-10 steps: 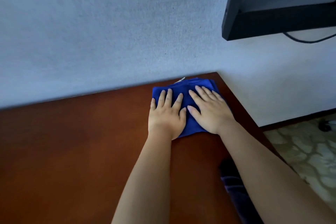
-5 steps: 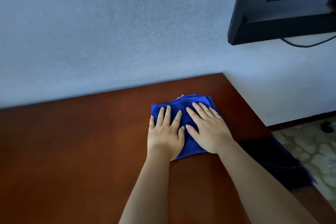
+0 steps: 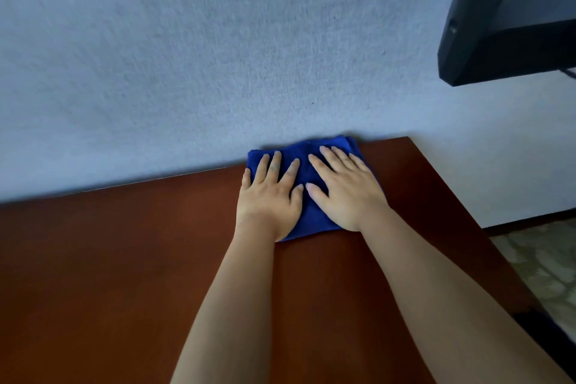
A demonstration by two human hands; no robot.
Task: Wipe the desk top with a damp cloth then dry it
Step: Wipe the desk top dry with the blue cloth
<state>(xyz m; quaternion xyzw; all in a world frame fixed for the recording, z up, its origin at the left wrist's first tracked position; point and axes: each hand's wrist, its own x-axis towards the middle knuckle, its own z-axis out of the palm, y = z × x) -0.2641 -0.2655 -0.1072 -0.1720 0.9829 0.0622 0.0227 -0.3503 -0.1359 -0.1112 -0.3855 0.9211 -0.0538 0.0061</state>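
Folded blue cloth [image 3: 311, 215] flat on brown desk [image 3: 124, 274], against wall.

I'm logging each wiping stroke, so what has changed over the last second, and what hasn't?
Both hands, the left hand and the right hand, pulled the blue cloth toward the person and have now pushed it back against the wall, a little left of the desk's far right corner. Nothing was gripped or released: both palms stay flat on the folded cloth, side by side.
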